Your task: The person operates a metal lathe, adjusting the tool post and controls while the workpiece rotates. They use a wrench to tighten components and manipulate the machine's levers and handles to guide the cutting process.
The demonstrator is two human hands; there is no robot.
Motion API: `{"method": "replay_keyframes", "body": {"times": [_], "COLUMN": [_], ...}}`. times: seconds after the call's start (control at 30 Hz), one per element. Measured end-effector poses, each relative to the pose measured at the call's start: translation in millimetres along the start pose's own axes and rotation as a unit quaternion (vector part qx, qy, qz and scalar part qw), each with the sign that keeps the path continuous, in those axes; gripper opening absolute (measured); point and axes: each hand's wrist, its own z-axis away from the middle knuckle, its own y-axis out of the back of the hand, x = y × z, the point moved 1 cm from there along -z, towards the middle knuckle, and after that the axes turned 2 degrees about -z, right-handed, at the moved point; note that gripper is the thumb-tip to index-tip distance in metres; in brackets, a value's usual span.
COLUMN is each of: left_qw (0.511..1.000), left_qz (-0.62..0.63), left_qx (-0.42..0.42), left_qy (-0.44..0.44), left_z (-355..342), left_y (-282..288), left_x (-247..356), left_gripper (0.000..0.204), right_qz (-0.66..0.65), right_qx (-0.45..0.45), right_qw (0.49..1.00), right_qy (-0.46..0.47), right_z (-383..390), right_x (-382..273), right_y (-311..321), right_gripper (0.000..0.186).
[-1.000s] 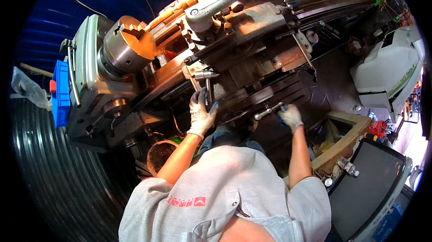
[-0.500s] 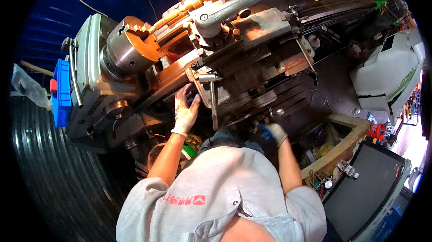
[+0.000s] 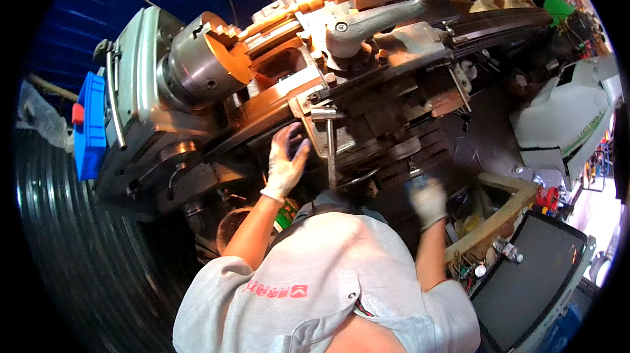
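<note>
The fingers of your left hand were bent and apart, gripping nothing, just beside the T-shaped lever. Your right hand blurred at the crank handle, right of that lever; whether its fingers clamped, I couldn't tell. Light, even pressure seemed best, well apart from the chuck.

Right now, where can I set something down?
The dark flat panel, lower right, looks bare below the clear bottle at its edge. A dark patch left of the white casing, above the wooden-framed box, also looks open. It is crowded around the left hand, beside the T-shaped handle, and left of the panel among small tools.
</note>
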Motion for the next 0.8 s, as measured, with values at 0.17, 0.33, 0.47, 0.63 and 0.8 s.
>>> {"method": "replay_keyframes", "body": {"times": [0.17,0.33,0.47,0.63,0.8], "left_qw": [0.997,0.997,0.996,0.997,0.996], "left_qz": [0.04,0.075,0.047,0.069,0.061], "left_qx": [-0.059,-0.007,-0.08,-0.023,-0.024], "left_qy": [0.006,-0.005,-0.009,0.027,0.058], "left_z": [-7.0,-18.8,-28.1,-32.2,-40.4], "left_y": [-11.0,0.9,-13.4,-8.6,-25.2], "left_x": [-0.3,-8.4,-8.5,-8.3,-6.8], "left_gripper": [0.045,0.038,0.038,0.037,0.039], "right_qz": [-0.15,0.004,-0.235,-0.044,-0.223], "right_qx": [-0.133,-0.066,-0.106,-0.009,-0.106], "right_qw": [0.963,0.992,0.944,0.996,0.955], "right_qy": [-0.181,-0.107,-0.206,-0.082,-0.166], "right_z": [-29.5,15.0,-10.9,-0.2,-28.4], "right_x": [95.2,-27.4,47.9,-8.7,76.0], "right_y": [-96.9,0.1,-69.5,25.8,-83.8], "right_gripper": [0.026,0.04,0.027,0.03,0.028]}}
